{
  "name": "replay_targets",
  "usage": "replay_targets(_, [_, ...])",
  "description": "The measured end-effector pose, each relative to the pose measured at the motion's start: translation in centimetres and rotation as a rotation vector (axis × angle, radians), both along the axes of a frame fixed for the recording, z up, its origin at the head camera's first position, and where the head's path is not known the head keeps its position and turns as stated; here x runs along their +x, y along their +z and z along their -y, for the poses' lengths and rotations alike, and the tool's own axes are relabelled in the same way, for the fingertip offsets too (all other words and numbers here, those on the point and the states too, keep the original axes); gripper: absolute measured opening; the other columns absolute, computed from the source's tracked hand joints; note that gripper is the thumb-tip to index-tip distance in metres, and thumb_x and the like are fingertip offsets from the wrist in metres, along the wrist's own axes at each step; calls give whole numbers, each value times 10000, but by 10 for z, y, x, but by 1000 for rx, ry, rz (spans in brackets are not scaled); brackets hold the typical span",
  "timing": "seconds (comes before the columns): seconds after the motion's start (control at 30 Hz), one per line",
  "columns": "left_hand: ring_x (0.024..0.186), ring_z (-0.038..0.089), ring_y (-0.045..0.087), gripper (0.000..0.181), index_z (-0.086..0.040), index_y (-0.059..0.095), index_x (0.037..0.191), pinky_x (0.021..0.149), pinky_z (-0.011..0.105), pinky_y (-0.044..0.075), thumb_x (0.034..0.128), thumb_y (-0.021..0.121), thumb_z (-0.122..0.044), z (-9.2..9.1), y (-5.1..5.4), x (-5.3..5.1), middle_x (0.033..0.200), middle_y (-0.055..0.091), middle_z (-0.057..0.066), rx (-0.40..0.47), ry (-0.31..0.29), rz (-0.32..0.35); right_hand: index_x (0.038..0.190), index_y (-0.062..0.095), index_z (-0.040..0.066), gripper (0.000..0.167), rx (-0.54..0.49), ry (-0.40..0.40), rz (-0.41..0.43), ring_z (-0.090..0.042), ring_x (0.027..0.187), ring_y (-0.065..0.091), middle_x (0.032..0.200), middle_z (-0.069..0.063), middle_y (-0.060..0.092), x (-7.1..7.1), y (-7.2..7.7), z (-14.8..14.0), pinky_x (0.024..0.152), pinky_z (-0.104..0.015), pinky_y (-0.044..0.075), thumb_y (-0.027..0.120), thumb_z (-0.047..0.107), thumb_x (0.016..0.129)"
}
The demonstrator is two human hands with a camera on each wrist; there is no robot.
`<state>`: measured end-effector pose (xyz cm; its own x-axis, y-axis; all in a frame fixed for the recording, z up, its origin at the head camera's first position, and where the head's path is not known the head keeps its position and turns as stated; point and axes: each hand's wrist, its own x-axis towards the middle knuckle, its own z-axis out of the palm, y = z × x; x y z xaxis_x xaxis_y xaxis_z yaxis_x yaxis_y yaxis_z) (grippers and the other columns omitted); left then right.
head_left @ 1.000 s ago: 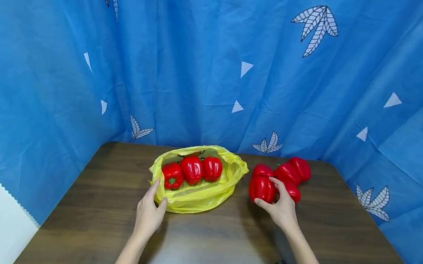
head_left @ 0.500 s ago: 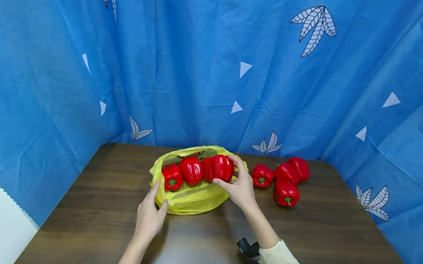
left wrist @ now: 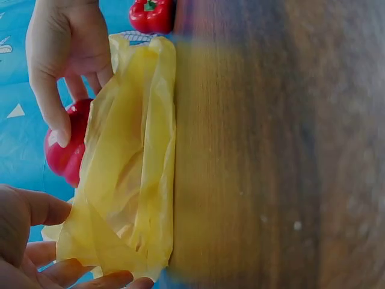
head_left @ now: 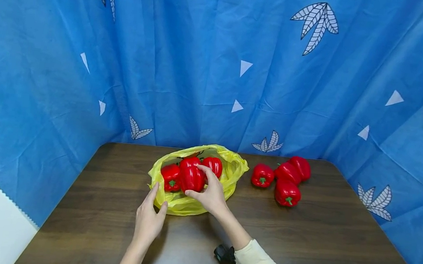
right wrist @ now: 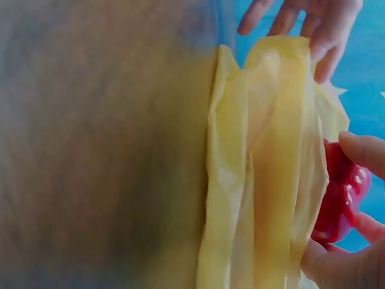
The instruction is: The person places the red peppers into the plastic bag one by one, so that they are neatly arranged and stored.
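A yellow plastic bag (head_left: 224, 193) lies on the table, its mouth facing up. Inside its rim are red bell peppers, one at the left (head_left: 170, 176) and one at the right (head_left: 212, 166). Between them my right hand (head_left: 210, 194) holds another red bell pepper (head_left: 191, 177) over the opening, thumb in front and fingers behind. That held pepper (right wrist: 340, 192) shows beside the bag's edge in the right wrist view, partly hidden by the plastic. My left hand (head_left: 149, 218) rests against the bag's left side, fingers fairly straight and thumb apart.
To the right of the bag, several red bell peppers lie on the wooden table (head_left: 320, 238), the nearest one (head_left: 287, 193) in front of the others. A blue patterned curtain (head_left: 203, 62) hangs behind and at both sides.
My right hand has lifted a bell pepper from the group on the right and carried it left, over the bag's mouth. The left hand has stayed at the bag's left side.
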<state>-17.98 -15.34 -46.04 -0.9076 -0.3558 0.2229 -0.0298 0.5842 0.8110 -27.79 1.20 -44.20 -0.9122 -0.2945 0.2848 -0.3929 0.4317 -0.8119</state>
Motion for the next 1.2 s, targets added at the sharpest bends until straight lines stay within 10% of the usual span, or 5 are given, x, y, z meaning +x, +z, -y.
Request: replay_targets(1.2, [1336,433,450,673,-29,375,1492,1064,623,377,880,653,-56,-1,-6,0,1502,426,223,-12,-13,-32,1345,498,181,751,248,125,-50,-266,1156,573,1308,-73,603,16,-10,28,852,-442,574,866,291,699])
